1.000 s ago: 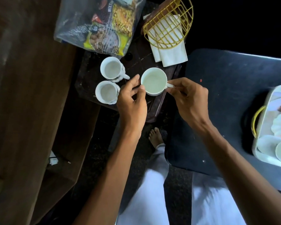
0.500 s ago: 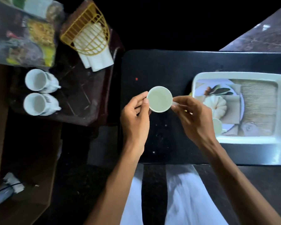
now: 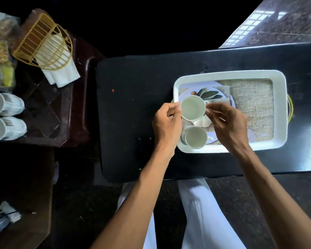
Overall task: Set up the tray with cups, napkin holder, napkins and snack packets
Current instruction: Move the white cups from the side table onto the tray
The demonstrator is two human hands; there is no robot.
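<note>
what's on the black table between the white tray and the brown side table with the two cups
In the head view, that stretch of the black table is bare, apart from a small red speck.

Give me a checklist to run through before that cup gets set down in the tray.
1. Held white ceramic cup gripped by both hands, left hand and right hand: ok.
2. Cup upright, mouth up: ok.
3. Cup over the white rectangular plastic tray, near its left end: ok.
4. Clear of the second white cup already in the tray: ok, a gap shows between them.
5. Bare tray floor directly under the cup: cannot tell, hidden by the cup.
6. Cup touching the tray floor: cannot tell.
</note>
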